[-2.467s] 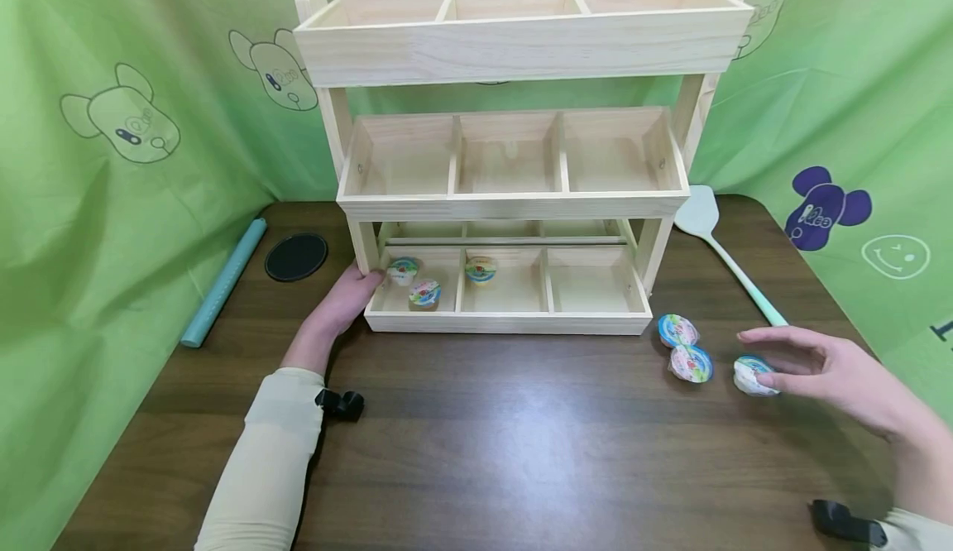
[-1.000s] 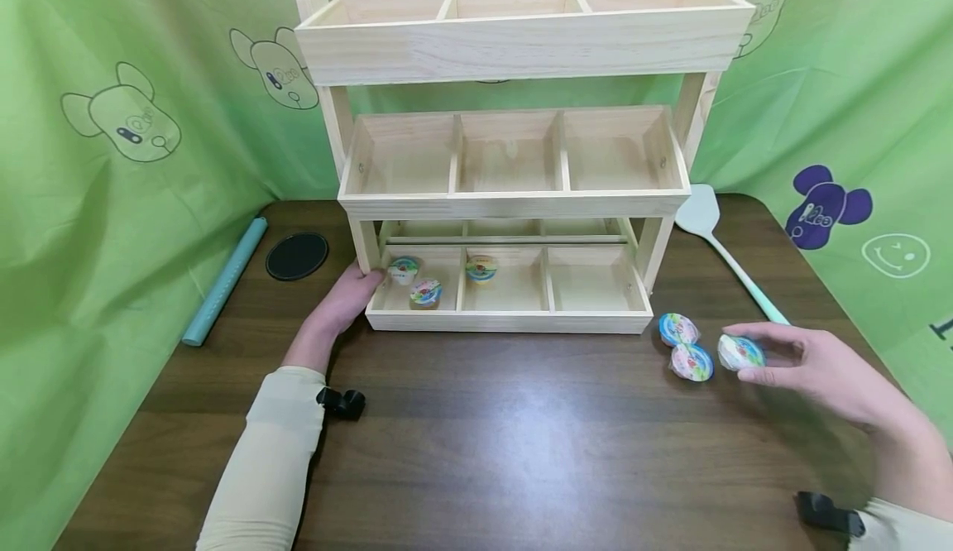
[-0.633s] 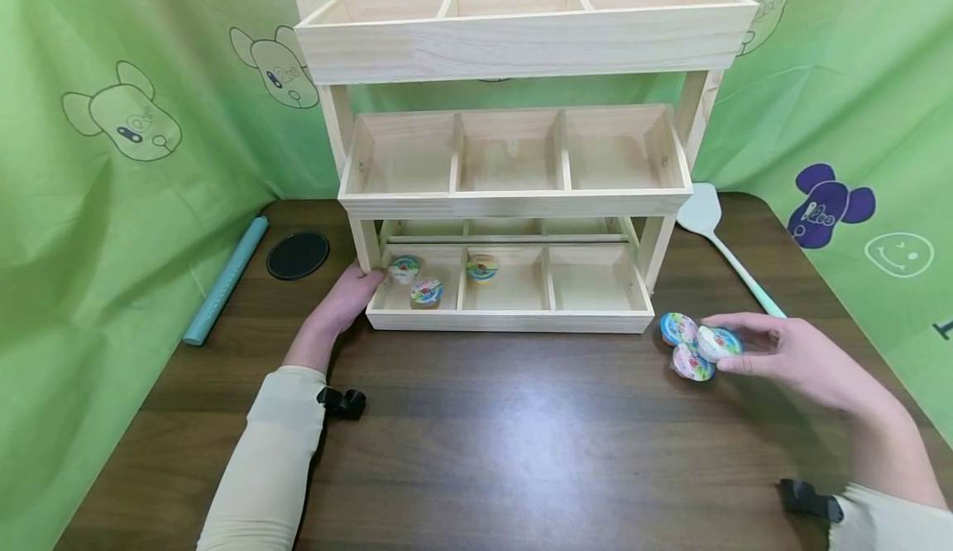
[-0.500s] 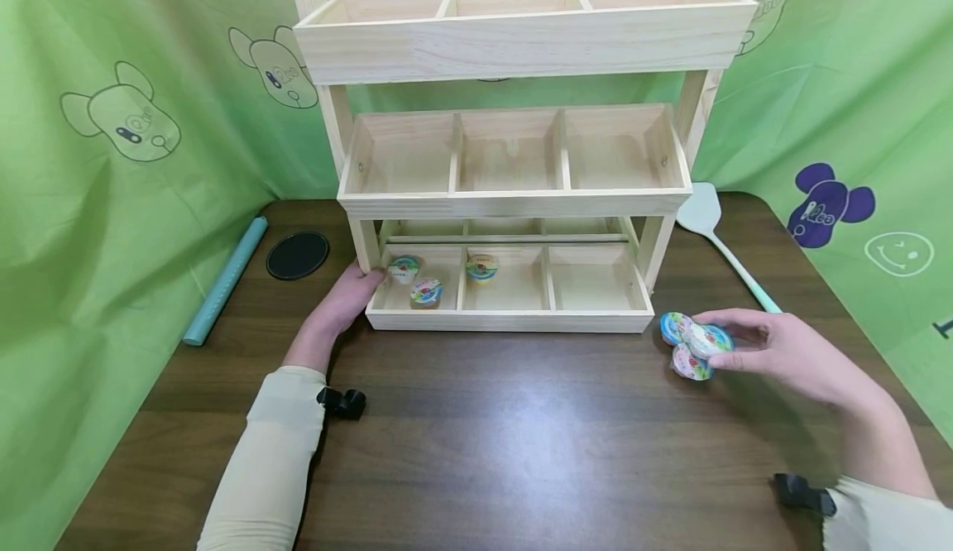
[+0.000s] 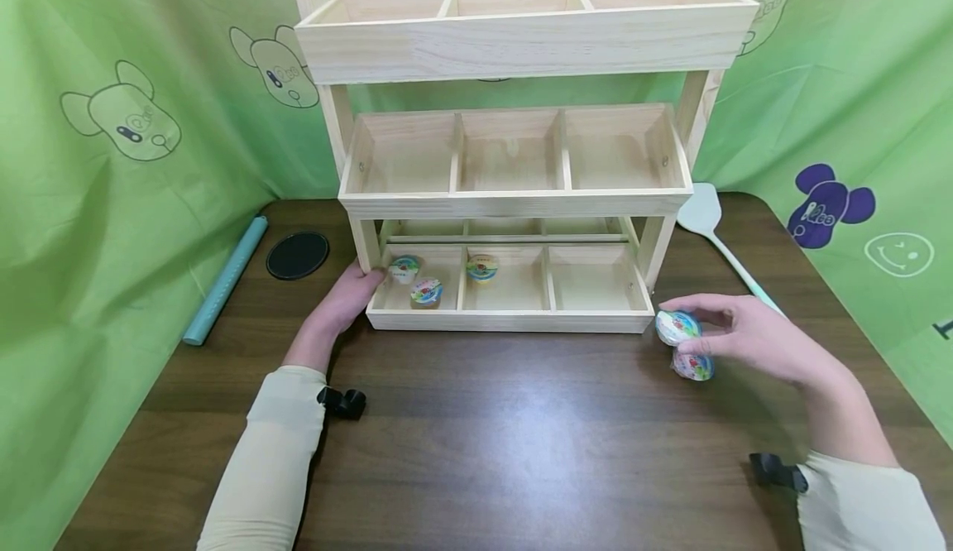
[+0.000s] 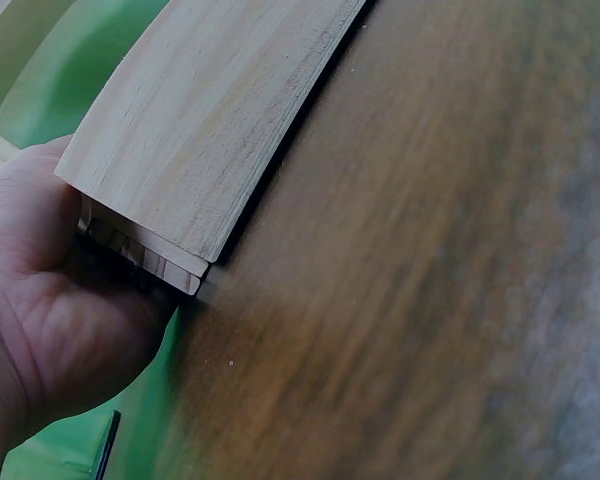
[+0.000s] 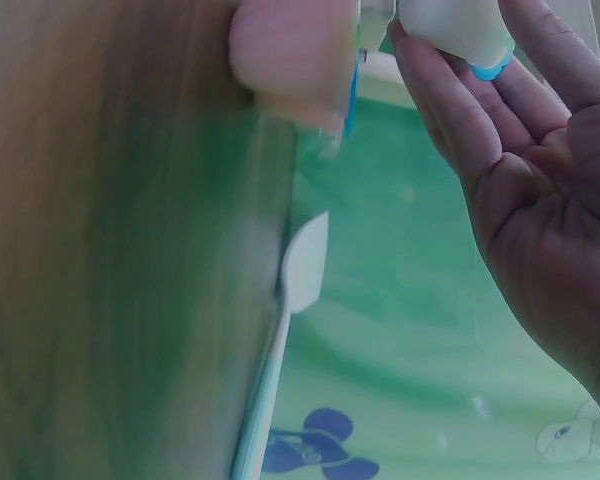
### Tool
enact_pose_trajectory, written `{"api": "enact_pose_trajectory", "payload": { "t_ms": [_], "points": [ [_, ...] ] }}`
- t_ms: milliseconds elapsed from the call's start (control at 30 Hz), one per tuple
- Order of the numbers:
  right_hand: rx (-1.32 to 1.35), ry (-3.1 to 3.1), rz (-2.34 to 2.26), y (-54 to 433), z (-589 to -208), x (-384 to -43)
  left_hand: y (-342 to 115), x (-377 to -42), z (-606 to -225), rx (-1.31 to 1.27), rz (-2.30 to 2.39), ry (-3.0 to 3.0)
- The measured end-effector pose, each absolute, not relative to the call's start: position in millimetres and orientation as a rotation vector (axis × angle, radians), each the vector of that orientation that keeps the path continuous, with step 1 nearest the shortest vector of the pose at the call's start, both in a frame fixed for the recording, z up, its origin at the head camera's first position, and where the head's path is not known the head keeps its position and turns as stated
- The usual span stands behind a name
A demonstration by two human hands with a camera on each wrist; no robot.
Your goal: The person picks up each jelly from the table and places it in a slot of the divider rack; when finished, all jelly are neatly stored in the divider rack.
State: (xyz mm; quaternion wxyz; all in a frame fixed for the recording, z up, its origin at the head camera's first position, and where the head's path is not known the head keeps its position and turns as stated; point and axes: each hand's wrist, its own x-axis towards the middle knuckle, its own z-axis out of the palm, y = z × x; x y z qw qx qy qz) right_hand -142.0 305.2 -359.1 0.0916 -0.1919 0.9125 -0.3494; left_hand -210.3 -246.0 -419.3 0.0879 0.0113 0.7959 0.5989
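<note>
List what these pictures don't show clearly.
Left hand, most fingertips: behind the pale three-tier wooden rack in head and left wrist views.
Top tier's floor: head view, behind its front board.
Lettering on small round multicoloured lids: head view, too small.
Pinkish rounded cup's print: right wrist view, blurred.

Five cups [image 5: 427, 292] visible: three in shelf [image 5: 514, 206], two toward table's [image 5: 506, 435] right edge. One shelf, one spatula [image 5: 699, 210], one tube [image 5: 223, 285], one disc [image 5: 297, 255].

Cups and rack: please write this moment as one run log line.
left hand: grips bottom tray, left end; right hand: holds lidded cup; another cup: on table; bottom-left compartment: two cups; bottom-middle compartment: one cup
</note>
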Motion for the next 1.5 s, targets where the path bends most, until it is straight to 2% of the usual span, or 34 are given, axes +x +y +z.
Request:
{"api": "enact_pose_trajectory", "payload": {
  "t_ms": [367,600,1033,1500],
  "points": [
    [-0.628,2.691,-1.012,269.4,-356.6,-157.6,-246.0,-210.4,-419.5,0.032,1.795,2.354],
    [-0.531,2.614,-1.074,253.4,-353.7,-163.2,-245.3,-210.4,-417.7,0.033,1.796,2.346],
    [-0.670,2.614,-1.149,228.3,-352.8,-178.3,-246.7,-211.4,-418.0,0.034,1.802,2.346],
    [-0.706,2.582,-1.246,184.4,-362.6,-197.6,-246.0,-211.5,-419.4,0.036,1.802,2.342]
  ]
}}
